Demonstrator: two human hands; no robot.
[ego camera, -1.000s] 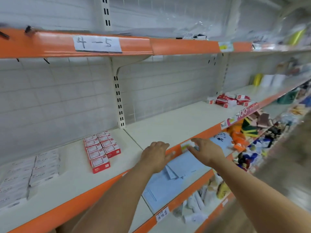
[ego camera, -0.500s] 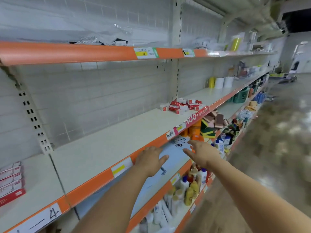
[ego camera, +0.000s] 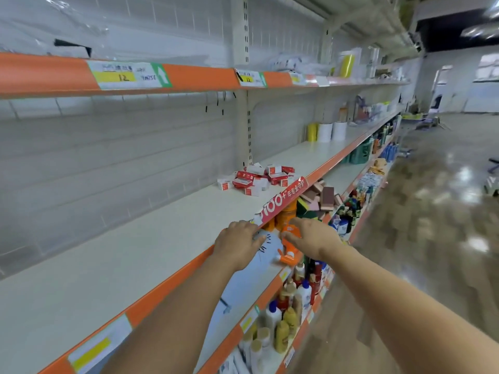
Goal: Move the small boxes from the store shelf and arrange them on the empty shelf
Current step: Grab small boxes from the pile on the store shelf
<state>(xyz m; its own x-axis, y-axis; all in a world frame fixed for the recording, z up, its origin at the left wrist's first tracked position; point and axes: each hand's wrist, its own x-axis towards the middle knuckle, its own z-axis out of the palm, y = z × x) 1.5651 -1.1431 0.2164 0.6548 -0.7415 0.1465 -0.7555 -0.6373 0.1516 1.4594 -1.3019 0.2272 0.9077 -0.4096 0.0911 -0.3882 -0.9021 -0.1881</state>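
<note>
A loose pile of small red and white boxes lies on the cream shelf, against the upright post farther down the aisle. My left hand reaches forward over the shelf's orange front edge, fingers relaxed, holding nothing. My right hand is stretched out beside it, palm down, fingers loosely spread, also empty. Both hands are well short of the pile. The arranged boxes seen a moment ago are out of view to the left.
An orange-edged upper shelf with price tags hangs overhead. Yellow and white rolls stand farther along. Lower shelves hold bottles, orange packs and sponges. The glossy aisle floor opens to the right.
The view has swung right along the shelf, so the arranged boxes left the frame and the loose pile came closer. Both empty hands stay extended forward.
</note>
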